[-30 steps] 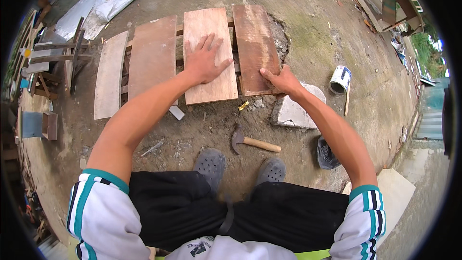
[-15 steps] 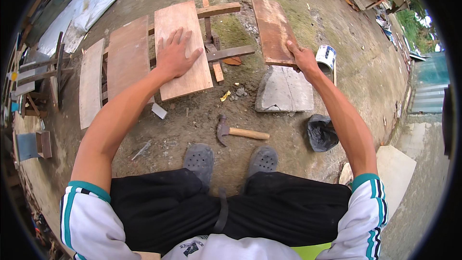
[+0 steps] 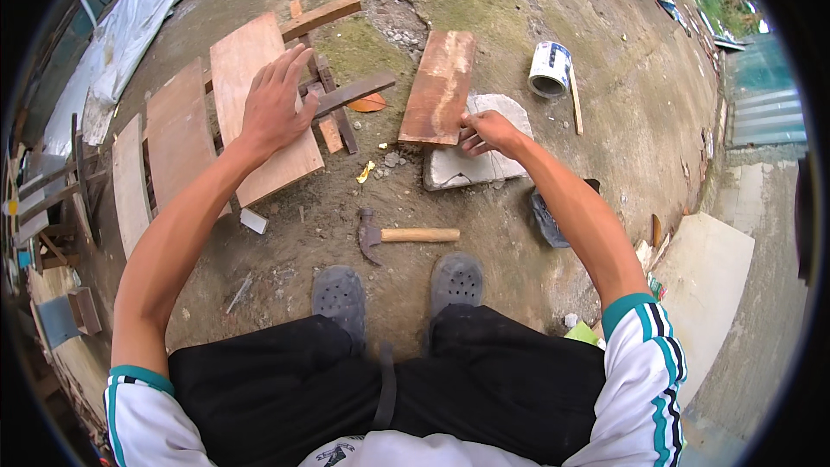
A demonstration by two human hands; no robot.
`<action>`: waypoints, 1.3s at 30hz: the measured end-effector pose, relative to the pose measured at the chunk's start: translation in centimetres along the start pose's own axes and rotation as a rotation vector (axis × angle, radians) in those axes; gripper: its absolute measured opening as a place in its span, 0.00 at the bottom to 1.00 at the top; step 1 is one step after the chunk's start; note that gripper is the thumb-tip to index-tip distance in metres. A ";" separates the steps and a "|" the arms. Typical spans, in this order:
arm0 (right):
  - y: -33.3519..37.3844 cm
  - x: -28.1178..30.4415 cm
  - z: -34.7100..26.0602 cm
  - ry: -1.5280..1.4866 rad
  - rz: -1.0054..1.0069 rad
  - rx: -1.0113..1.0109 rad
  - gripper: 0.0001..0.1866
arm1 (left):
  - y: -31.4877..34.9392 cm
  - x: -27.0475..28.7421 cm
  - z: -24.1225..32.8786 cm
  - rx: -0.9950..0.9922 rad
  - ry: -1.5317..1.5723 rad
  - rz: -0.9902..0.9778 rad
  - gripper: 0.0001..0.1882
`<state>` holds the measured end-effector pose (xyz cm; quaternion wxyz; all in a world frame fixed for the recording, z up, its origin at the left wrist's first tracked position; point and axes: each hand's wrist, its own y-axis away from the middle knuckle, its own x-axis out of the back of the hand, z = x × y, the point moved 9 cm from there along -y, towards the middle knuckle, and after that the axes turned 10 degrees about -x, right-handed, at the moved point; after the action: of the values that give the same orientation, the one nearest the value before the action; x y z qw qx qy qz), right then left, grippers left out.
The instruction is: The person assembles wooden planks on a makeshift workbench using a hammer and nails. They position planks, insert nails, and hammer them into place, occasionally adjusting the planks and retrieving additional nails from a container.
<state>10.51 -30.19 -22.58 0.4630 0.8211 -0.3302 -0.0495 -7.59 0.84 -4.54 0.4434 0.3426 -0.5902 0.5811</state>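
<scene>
Reddish-brown and weather-stained, a flat rectangular wooden board (image 3: 439, 86) overlaps the far left edge of a broken grey concrete slab (image 3: 475, 169), most of its length reaching out beyond that edge. Beside the board's near right corner is the right hand (image 3: 490, 134), thumb and loosely curled fingers apart, with no clamp on the wood; whether a fingertip touches it I cannot tell. The left hand (image 3: 275, 99), fingers spread, is over a pale, smooth plywood board (image 3: 278, 171) laid across a rough wooden frame (image 3: 354, 92); contact there is unclear.

With so little of it over the slab, the reddish-brown board could tip or slide off if knocked. Palm pressure near one side might shift the plywood board, should it be loose on the frame. A claw hammer with a pale wooden handle (image 3: 415, 234) lies on the ground just beyond the grey perforated clogs (image 3: 456, 277), where a careless step could catch it.
</scene>
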 end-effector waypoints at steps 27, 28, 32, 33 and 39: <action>7.5 16.8 29.2 0.323 0.854 -0.164 0.12 | -2.5 -12.8 22.2 -0.427 0.527 -0.683 0.33; 7.3 16.7 29.1 0.314 0.859 -0.152 0.12 | -2.5 -12.9 22.1 -0.422 0.511 -0.700 0.34; 6.9 16.9 29.6 0.318 0.810 -0.154 0.12 | -2.7 -13.4 22.2 -0.415 0.484 -0.733 0.34; 6.8 17.2 29.9 0.329 0.781 -0.167 0.12 | -2.8 -13.6 22.3 -0.417 0.485 -0.732 0.34; 6.6 16.5 28.2 0.407 0.666 -0.152 0.12 | -3.3 -13.6 22.5 -0.390 0.492 -0.751 0.33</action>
<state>9.15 -62.73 -29.62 0.5691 0.6253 -0.4755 0.2428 -2.32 -23.27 -14.23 0.8044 0.2949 -0.4017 0.3234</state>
